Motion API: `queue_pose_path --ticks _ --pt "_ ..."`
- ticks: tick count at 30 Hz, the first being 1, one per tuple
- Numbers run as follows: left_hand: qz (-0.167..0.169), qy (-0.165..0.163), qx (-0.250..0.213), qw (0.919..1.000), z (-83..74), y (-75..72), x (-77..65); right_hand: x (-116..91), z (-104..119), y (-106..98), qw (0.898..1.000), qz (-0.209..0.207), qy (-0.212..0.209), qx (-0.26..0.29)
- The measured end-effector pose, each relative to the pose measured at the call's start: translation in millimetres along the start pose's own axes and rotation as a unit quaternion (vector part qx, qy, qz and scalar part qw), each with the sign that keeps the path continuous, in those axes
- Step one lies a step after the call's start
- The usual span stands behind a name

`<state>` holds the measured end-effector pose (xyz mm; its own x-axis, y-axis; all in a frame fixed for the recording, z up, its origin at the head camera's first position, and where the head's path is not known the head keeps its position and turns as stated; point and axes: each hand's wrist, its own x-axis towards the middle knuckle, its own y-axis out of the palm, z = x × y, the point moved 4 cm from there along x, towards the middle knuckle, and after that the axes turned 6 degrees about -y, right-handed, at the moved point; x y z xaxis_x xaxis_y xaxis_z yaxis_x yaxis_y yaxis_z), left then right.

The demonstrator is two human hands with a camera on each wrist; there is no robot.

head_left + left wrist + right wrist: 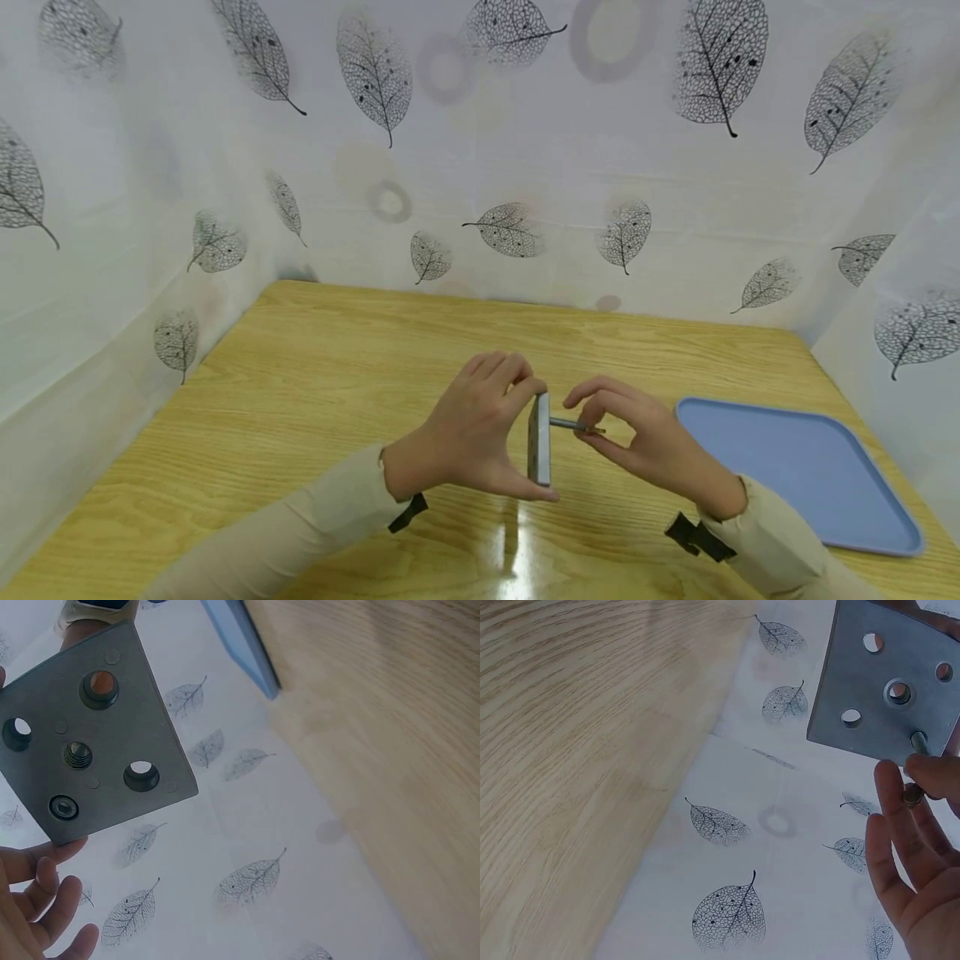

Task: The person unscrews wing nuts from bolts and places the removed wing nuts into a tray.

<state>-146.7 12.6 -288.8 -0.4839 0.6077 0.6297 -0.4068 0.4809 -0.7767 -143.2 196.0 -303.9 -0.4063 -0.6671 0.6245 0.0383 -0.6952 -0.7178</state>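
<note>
In the head view, a square grey metal plate [539,442] stands on edge above the table. My left hand [483,425] grips it, fingers at the upper edge and thumb under the lower one. The left wrist view shows the plate's face with several round holes; a socket bolt head [64,808] sits in the corner one. From the other face a bolt shank [919,742] sticks out towards my right hand [637,429]. My right thumb and fingers pinch it near its outer end, where a small brassy part [913,795] shows; its kind is unclear.
A shallow blue tray [795,467] lies at the right of the wood-grain table [337,375]. White sheeting with a leaf pattern [517,150] hangs around the back and sides.
</note>
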Motion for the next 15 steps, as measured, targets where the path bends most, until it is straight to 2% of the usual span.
queue_pose_path --ticks 9,15 --pt "0.004 -0.001 0.0 1.0 0.9 0.0 -0.6 0.5 0.3 0.0 0.996 -0.014 -0.045 0.072" --pt "0.003 -0.003 0.004 1.0 1.5 -0.1 -1.1 -1.6 -1.5 -0.9 0.997 -0.02 -0.008 0.075"
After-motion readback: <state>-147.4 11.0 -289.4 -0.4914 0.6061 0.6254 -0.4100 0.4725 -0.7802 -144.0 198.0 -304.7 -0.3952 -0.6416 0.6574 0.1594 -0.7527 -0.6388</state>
